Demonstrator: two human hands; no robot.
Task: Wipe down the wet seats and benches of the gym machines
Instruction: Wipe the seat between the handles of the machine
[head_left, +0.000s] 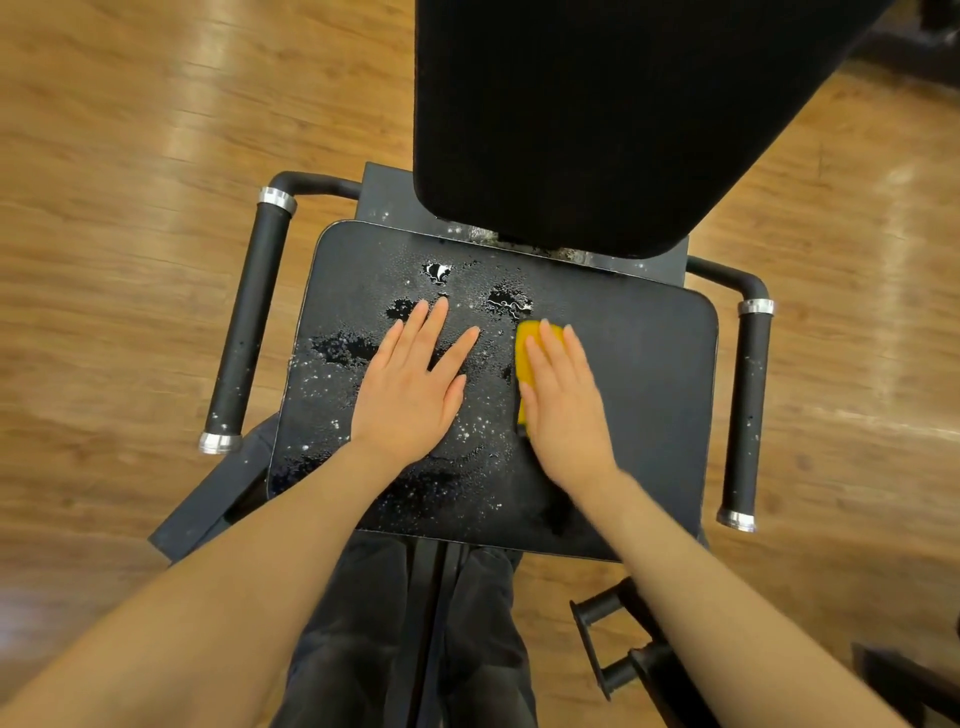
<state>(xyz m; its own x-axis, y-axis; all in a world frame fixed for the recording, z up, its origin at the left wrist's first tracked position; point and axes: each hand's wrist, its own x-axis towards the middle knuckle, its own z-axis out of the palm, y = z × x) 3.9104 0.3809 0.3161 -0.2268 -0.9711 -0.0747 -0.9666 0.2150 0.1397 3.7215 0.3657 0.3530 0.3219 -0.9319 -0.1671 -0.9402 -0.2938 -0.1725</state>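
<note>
A black padded seat (649, 395) of a gym machine fills the middle of the head view. Its left half is wet with droplets and small puddles (343, 348); its right half looks dry. My left hand (410, 384) lies flat on the wet part, fingers spread, holding nothing. My right hand (563, 400) presses flat on a yellow sponge (525, 353) near the seat's centre; most of the sponge is hidden under the palm. The black backrest (597, 114) rises behind the seat.
Black foam-gripped handles with silver collars flank the seat, one on the left (249, 322) and one on the right (748, 410). Black frame pegs (608, 644) stick out at lower right. My dark trousers (363, 623) stand against the seat's front edge. Wooden floor surrounds the machine.
</note>
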